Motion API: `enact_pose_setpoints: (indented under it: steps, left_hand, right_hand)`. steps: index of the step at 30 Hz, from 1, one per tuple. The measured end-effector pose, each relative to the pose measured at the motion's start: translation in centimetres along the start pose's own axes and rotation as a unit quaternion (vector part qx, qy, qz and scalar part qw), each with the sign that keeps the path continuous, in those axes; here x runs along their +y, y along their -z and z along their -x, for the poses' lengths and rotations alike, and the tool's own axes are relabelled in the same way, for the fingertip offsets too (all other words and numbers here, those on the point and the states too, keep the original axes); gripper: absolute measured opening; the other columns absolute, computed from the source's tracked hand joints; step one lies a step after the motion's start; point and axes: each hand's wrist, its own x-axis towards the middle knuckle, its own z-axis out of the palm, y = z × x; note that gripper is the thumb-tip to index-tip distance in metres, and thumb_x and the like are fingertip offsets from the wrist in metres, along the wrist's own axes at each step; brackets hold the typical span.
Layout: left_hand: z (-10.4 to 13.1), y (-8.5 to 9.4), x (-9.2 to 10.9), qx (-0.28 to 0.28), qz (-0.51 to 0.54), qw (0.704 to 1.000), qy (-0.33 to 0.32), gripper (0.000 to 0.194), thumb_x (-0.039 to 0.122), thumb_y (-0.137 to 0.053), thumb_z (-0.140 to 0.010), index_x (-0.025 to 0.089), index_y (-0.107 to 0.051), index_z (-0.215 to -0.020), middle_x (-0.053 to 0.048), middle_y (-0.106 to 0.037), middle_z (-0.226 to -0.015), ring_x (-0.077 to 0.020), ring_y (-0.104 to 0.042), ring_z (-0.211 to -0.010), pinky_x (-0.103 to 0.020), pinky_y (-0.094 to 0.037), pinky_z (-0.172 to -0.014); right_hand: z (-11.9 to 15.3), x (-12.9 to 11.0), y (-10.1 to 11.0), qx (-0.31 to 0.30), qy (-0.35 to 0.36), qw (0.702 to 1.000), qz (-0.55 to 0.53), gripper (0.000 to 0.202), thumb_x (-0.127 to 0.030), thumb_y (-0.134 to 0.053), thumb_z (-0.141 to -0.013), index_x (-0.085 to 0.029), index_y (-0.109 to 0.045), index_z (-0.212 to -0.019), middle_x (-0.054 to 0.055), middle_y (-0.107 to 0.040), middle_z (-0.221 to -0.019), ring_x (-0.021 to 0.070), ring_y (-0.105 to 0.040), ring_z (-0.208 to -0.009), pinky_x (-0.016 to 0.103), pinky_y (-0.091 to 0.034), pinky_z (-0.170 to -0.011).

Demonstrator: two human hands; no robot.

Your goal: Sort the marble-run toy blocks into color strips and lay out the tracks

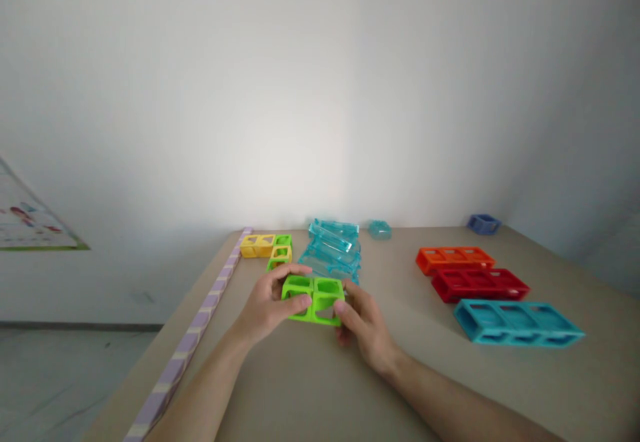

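Observation:
Between my hands, above the table, is a bright green block frame (313,288) made of hollow square cells with rounded openings. My left hand (273,305) grips its left side, thumb across the near face and fingers behind. The right side is pinched by my right hand (364,322), its thumb on the lower right corner and some fingers hidden underneath. Just beyond my left hand lie joined yellow (257,245) and green (283,241) hollow blocks in a bent row. A pile of clear turquoise plastic pieces (336,245) sits behind the held frame.
Orange (455,257), red (477,284) and teal (520,323) three-cell block bars lie on the right of the table (310,389). A small turquoise piece (380,229) and a blue block (483,223) are near the wall. Purple-and-cream striped tape (187,342) runs along the left edge.

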Motion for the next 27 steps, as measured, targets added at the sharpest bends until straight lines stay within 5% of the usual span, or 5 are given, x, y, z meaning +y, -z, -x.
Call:
enact_pose_setpoints:
  steps: [6, 11, 20, 27]
  left_hand:
    - [-0.28, -0.07, -0.25, 0.028, 0.059, 0.995, -0.080, 0.061, 0.022, -0.083, -0.062, 0.021, -0.060, -0.118, -0.007, -0.067, -0.112, -0.0228, -0.062, -0.104, -0.030, -0.050, -0.085]
    - [-0.18, -0.26, -0.54, -0.050, 0.071, 0.996, -0.038, 0.048, 0.023, -0.083, -0.062, 0.020, -0.063, -0.106, -0.004, -0.069, -0.097, -0.0195, -0.065, -0.087, -0.027, -0.051, -0.074]
    - [0.18, -0.42, 0.32, -0.022, 0.040, 0.997, -0.056, 0.045, 0.022, -0.084, -0.058, 0.018, -0.063, -0.098, -0.002, -0.067, -0.090, -0.0173, -0.063, -0.083, -0.024, -0.050, -0.070]
    - [0.04, -0.65, -0.12, 0.004, 0.102, 0.992, -0.068, 0.074, 0.015, -0.085, -0.057, 0.025, -0.054, -0.123, -0.007, -0.063, -0.120, -0.0233, -0.062, -0.104, -0.031, -0.054, -0.082]
  right_hand:
    - [-0.09, -0.44, -0.56, 0.028, 0.012, 1.000, -0.007, 0.037, -0.053, -0.060, -0.084, -0.019, -0.052, -0.095, -0.005, -0.054, -0.061, 0.0089, -0.048, -0.045, 0.020, -0.040, -0.040]
    - [-0.02, -0.22, -0.40, 0.029, 0.037, 0.999, -0.004, 0.035, -0.051, -0.061, -0.084, -0.019, -0.053, -0.096, -0.003, -0.056, -0.065, 0.0093, -0.051, -0.048, 0.020, -0.043, -0.042]
    - [0.15, -0.06, -0.26, 0.022, 0.046, 0.999, 0.009, 0.035, -0.050, -0.060, -0.085, -0.018, -0.054, -0.099, -0.002, -0.057, -0.067, 0.0103, -0.052, -0.051, 0.020, -0.043, -0.044]
    - [0.10, 0.03, -0.49, 0.010, 0.035, 0.999, -0.020, 0.035, -0.054, -0.050, -0.091, -0.019, -0.048, -0.095, -0.001, -0.058, -0.071, 0.0098, -0.053, -0.048, 0.021, -0.042, -0.043]
